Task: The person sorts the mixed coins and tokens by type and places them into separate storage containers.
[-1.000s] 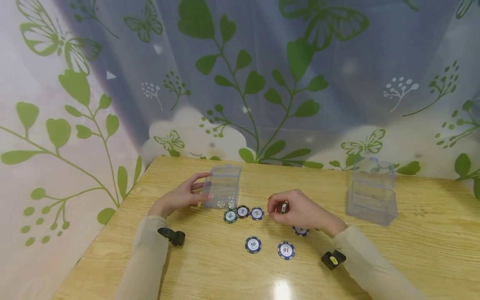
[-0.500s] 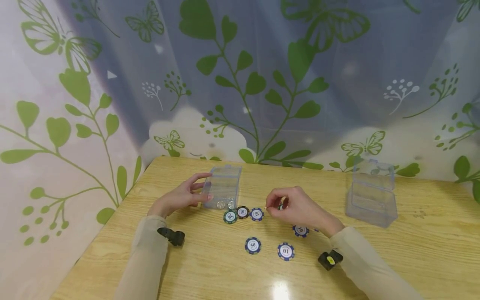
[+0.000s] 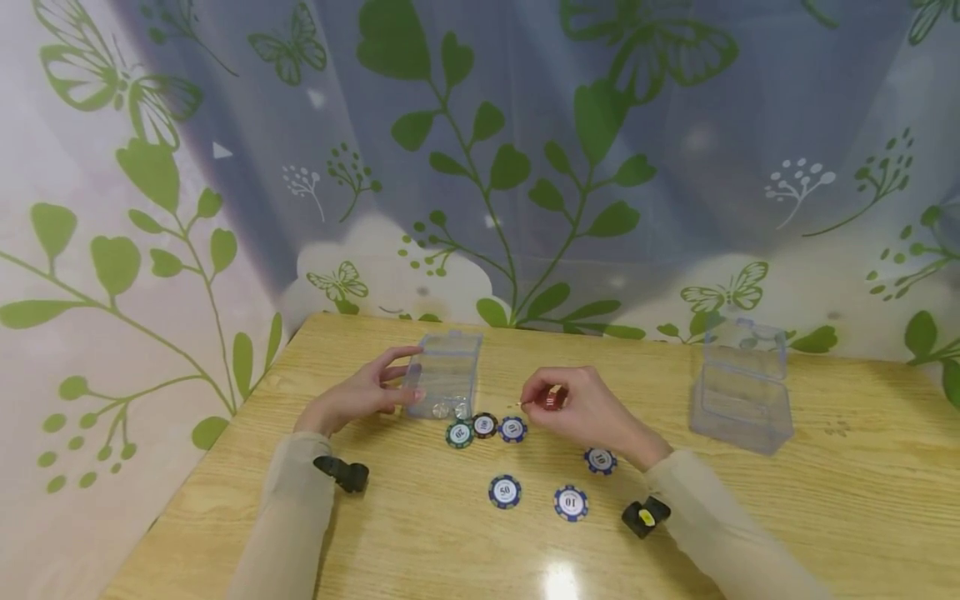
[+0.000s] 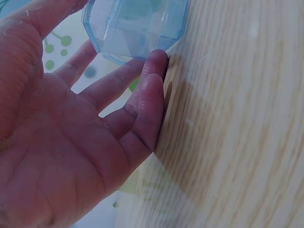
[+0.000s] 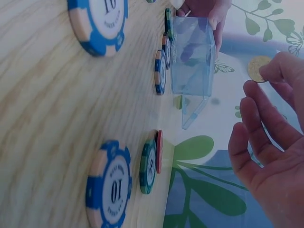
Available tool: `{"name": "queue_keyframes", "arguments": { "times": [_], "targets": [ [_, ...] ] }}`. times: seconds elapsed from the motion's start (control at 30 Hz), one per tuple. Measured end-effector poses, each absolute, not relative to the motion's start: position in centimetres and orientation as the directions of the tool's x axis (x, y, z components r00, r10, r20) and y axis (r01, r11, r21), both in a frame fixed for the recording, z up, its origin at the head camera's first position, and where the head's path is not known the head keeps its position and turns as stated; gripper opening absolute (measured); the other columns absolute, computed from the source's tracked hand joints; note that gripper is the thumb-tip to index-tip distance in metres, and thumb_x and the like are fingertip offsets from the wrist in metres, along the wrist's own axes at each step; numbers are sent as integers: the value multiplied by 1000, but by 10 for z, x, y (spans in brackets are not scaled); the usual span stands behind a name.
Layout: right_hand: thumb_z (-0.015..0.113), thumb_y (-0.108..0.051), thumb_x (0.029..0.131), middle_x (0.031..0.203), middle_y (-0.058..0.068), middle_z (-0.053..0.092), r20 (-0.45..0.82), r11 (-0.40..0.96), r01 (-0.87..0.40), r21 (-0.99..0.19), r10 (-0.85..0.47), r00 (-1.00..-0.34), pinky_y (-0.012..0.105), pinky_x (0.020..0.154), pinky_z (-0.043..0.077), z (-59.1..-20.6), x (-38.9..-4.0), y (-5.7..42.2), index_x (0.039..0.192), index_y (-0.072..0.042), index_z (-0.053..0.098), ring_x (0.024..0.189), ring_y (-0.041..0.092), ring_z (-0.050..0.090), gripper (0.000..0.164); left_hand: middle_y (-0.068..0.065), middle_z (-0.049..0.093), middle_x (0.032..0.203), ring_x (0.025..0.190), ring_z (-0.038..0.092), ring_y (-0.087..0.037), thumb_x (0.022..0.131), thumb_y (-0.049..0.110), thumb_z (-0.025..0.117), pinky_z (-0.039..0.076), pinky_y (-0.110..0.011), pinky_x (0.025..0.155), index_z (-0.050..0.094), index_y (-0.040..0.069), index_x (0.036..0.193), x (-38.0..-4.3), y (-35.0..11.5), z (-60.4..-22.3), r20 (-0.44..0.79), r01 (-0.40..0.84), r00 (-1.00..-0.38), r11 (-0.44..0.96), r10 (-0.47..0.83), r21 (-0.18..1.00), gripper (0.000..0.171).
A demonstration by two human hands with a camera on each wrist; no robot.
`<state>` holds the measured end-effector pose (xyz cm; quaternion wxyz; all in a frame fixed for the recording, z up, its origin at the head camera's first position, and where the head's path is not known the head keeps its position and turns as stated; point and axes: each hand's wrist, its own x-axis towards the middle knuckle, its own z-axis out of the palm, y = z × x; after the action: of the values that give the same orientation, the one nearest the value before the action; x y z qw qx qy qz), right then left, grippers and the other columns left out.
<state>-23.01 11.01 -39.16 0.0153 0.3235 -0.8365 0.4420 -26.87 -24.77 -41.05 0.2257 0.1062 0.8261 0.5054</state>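
Observation:
My left hand (image 3: pixel 363 392) grips the left side of an open clear plastic box (image 3: pixel 444 367). Its thumb is at the front corner and the fingers lie farther back. A few coins (image 3: pixel 450 408) show at the box's near end. My right hand (image 3: pixel 588 412) pinches a gold coin (image 5: pixel 258 69) between thumb and index finger, to the right of the box. Behind this hand, a red poker chip (image 3: pixel 553 397) shows through the gap of its fingers. Three chips, green (image 3: pixel 460 433), black (image 3: pixel 484 426) and blue (image 3: pixel 513 430), lie in a row before the box.
Another clear box (image 3: pixel 742 408) stands with its lid up at the right. Nearer me lie a 50 chip (image 3: pixel 505 492) and two blue 10 chips, one at the front (image 3: pixel 572 503) and one under the right wrist (image 3: pixel 600 461). A patterned curtain (image 3: pixel 525 167) hangs behind the table.
My right hand has moved left and slightly away from me with the coin, nearer to the box. The red chip has come into view through its fingers. The left hand stays on the box.

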Motion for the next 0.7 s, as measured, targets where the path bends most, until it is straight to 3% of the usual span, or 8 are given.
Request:
{"name": "queue_keyframes", "arguments": {
  "times": [0.5, 0.7],
  "targets": [
    [72, -9, 89, 90, -5, 74, 330, 387, -560, -732, -518, -789, 28, 66, 56, -395, -233, 93, 90, -19, 74, 80, 8, 66, 10, -16, 18, 171, 156, 27, -39, 95, 34, 74, 52, -38, 92, 23, 27, 163, -267, -248, -413, -257, -50, -878, 456, 403, 889, 85],
    [72, -11, 91, 89, -9, 73, 334, 411, -570, -711, -516, -789, 24, 64, 53, -395, -234, 87, 92, -18, 75, 81, 5, 64, 7, -15, 19, 171, 154, 30, -38, 95, 36, 74, 51, -38, 92, 24, 29, 162, -268, -248, -412, -257, -50, -880, 462, 399, 886, 85]
  ]
}}
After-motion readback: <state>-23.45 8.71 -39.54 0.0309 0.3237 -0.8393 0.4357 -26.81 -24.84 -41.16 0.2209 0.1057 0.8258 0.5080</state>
